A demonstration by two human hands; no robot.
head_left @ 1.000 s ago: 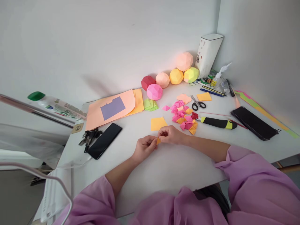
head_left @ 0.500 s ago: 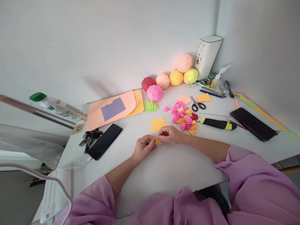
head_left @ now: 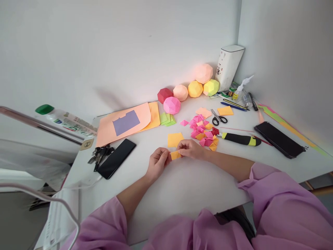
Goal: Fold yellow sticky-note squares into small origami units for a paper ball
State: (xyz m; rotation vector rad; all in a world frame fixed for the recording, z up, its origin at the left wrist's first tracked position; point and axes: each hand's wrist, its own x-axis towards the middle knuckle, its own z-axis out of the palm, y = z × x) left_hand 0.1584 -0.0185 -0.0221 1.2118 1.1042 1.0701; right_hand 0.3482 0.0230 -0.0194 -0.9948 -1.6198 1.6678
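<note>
A small folded piece of orange paper [head_left: 175,155] is stretched between my two hands, just above the white table. My left hand [head_left: 157,161] pinches its left end between thumb and fingers. Its right end is in the closed fingertips of my right hand [head_left: 191,149]. Right behind the hands lies a flat orange paper sheet [head_left: 174,139]. Beyond my right hand, a heap of small folded pink and orange paper pieces [head_left: 204,130] is spread on the table.
Faceted paper balls [head_left: 172,105] line the back wall. Scissors [head_left: 219,117], a box cutter [head_left: 240,139] and a black phone case [head_left: 279,139] lie to the right. At left are a phone [head_left: 117,158], keys [head_left: 100,153] and large peach paper [head_left: 104,130]. Green papers [head_left: 168,119] lie behind.
My hands have drawn slightly apart, so more of the orange paper shows between them. The view has shifted slightly.
</note>
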